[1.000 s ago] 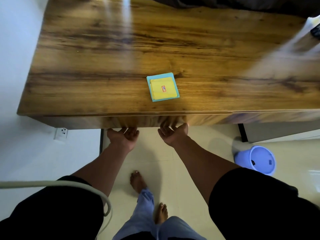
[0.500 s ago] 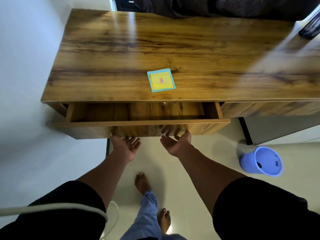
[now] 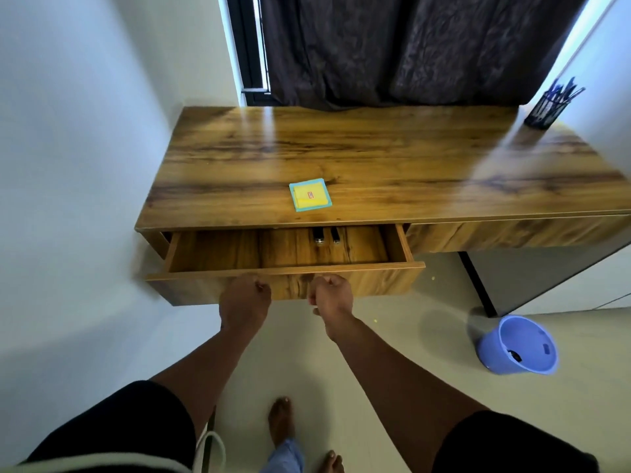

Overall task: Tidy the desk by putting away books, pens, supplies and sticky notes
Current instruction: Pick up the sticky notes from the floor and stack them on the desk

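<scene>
The square pad of yellow sticky notes on a light-blue backing (image 3: 310, 195) lies flat on the brown wood-grain counter (image 3: 375, 158), close to its front edge and roughly midway along the span above the open wooden drawer (image 3: 283, 254). The pad is near-square and turned slightly off the counter's edge, so it offers no real long axis; any side would do for a pinch. It lies straight ahead of and above both hands, past the drawer's front panel and its open cavity. The right hand (image 3: 330, 295) sits almost directly below the pad, while the left hand (image 3: 245, 300) is off to the pad's left, so the right looks the nearer one for a reach up and forward. Both hands are curled into loose fists against the drawer's front panel, fingers drawn together; whether they hook its lower lip I cannot tell. Two dark pen-like items (image 3: 326, 235) lie at the back of the drawer, just under the counter's front edge. A black mesh pen holder (image 3: 546, 109) stands at the far right corner.
</scene>
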### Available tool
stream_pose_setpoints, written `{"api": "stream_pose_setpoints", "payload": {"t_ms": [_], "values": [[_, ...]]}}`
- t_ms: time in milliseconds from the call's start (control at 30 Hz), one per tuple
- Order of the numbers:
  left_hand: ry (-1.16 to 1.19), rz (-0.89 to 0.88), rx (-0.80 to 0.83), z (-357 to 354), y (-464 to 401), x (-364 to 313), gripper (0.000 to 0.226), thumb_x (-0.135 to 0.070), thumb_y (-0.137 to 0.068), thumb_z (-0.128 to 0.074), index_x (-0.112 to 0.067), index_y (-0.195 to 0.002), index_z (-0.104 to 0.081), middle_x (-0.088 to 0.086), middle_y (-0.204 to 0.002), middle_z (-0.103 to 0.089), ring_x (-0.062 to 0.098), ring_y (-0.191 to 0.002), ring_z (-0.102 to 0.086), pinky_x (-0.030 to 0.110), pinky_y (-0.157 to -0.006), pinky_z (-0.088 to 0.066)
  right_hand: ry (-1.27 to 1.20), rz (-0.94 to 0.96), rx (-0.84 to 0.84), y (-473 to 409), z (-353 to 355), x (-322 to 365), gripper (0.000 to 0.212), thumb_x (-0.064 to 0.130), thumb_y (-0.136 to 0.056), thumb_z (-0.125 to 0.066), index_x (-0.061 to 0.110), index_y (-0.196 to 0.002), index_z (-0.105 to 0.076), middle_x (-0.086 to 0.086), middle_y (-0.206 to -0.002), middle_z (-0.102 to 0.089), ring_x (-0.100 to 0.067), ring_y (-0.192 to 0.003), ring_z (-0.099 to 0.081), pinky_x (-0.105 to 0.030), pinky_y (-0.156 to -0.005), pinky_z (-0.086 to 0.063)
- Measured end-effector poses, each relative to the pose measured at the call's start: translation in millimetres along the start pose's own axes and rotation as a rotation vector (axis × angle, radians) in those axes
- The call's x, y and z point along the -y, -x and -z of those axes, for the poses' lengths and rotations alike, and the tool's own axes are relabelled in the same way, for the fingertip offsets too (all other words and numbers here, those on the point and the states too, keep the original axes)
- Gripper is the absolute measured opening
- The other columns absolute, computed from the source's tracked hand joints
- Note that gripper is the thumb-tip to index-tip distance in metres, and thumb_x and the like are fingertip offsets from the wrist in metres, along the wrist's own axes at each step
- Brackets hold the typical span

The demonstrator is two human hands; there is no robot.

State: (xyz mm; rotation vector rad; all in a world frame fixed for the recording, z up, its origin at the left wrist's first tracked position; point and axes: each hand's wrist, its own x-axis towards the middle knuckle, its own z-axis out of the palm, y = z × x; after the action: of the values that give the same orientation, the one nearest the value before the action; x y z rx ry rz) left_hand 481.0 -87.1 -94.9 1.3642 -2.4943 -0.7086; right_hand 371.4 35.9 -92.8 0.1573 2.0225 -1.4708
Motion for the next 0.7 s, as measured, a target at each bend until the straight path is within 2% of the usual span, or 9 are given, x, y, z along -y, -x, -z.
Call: {"api": "stream_pose_setpoints", "payload": {"t_ms": [67, 133, 200, 300, 400, 467, 567, 700], "values": [[-0.06, -0.127, -0.052, 12, -10, -7, 0.015, -0.033, -0.093, -0.064, -0.024, -0.088, -0.075, -0.005, -0.08, -0.069, 0.014, -0.071, -0.061, 0.025, -0.058, -0.038, 0.289, 0.292, -0.015, 4, 5, 13, 0.014, 0.031, -0.097, -0.058, 0.023, -0.093, -0.069, 0.004, -0.091, -0.071, -0.017, -0.086, -0.066, -0.027, -0.071, -0.052], [-0.086, -0.254, -0.056, 14, -24, -8, 0.015, -0.033, -0.092, -0.065, -0.024, -0.102, -0.073, -0.005, -0.096, -0.069, 0.015, -0.085, -0.062, 0.026, -0.064, -0.042, 0.537, 0.542, -0.064, -1, 12, 25, 0.012, 0.029, -0.097, -0.058, 0.023, -0.098, -0.069, 0.004, -0.098, -0.069, -0.015, -0.091, -0.063, -0.028, -0.075, -0.051], [-0.126, -0.343, 0.047, 10, -36, -4, 0.033, -0.035, -0.092, -0.066, -0.023, -0.122, -0.065, -0.001, -0.117, -0.065, 0.021, -0.106, -0.062, 0.034, -0.08, -0.051, 0.765, 0.702, -0.1, -16, 18, 32, 0.017, 0.03, -0.097, -0.058, 0.023, -0.107, -0.068, 0.002, -0.112, -0.066, -0.019, -0.107, -0.058, -0.034, -0.088, -0.05], [-0.3, -0.386, 0.215, 1, -47, 4, 0.051, -0.045, -0.094, -0.061, -0.021, -0.138, -0.053, 0.002, -0.132, -0.062, 0.026, -0.122, -0.058, 0.042, -0.103, -0.046, 1.063, 0.668, 0.009, -41, 25, 34, 0.032, 0.039, -0.097, -0.054, 0.026, -0.125, -0.063, 0.0, -0.128, -0.06, -0.025, -0.125, -0.05, -0.044, -0.104, -0.043], [-0.386, -0.429, 0.231, -6, -47, 13, 0.054, -0.049, -0.096, -0.057, -0.02, -0.141, -0.05, 0.004, -0.136, -0.06, 0.025, -0.128, -0.054, 0.043, -0.113, -0.039, 1.192, 0.646, 0.073, -52, 33, 33, 0.035, 0.044, -0.1, -0.049, 0.024, -0.126, -0.062, -0.004, -0.122, -0.065, -0.027, -0.119, -0.057, -0.045, -0.104, -0.044], [-0.354, -0.439, 0.216, -5, -46, 14, 0.052, -0.048, -0.097, -0.056, -0.02, -0.141, -0.051, 0.005, -0.136, -0.06, 0.026, -0.128, -0.054, 0.042, -0.111, -0.04, 1.232, 0.664, 0.089, -52, 35, 32, 0.036, 0.045, -0.101, -0.048, 0.024, -0.126, -0.062, -0.004, -0.117, -0.067, -0.027, -0.114, -0.06, -0.044, -0.101, -0.047], [-0.288, -0.392, 0.246, 2, -45, 11, 0.047, -0.048, -0.098, -0.054, -0.02, -0.136, -0.057, 0.004, -0.13, -0.063, 0.025, -0.121, -0.057, 0.04, -0.099, -0.047, 1.244, 0.637, 0.128, -50, 34, 35, 0.035, 0.048, -0.101, -0.046, 0.026, -0.124, -0.062, -0.002, -0.114, -0.068, -0.025, -0.11, -0.061, -0.043, -0.097, -0.049], [-0.302, -0.332, 0.32, 10, -41, 0, 0.039, -0.049, -0.097, -0.054, -0.021, -0.121, -0.065, 0.0, -0.108, -0.069, 0.021, -0.101, -0.065, 0.038, -0.087, -0.055, 1.331, 0.459, 0.237, -56, 25, 41, 0.046, 0.06, -0.092, -0.044, 0.03, -0.122, -0.06, 0.0, -0.113, -0.066, -0.025, -0.106, -0.062, -0.044, -0.09, -0.055]]}}
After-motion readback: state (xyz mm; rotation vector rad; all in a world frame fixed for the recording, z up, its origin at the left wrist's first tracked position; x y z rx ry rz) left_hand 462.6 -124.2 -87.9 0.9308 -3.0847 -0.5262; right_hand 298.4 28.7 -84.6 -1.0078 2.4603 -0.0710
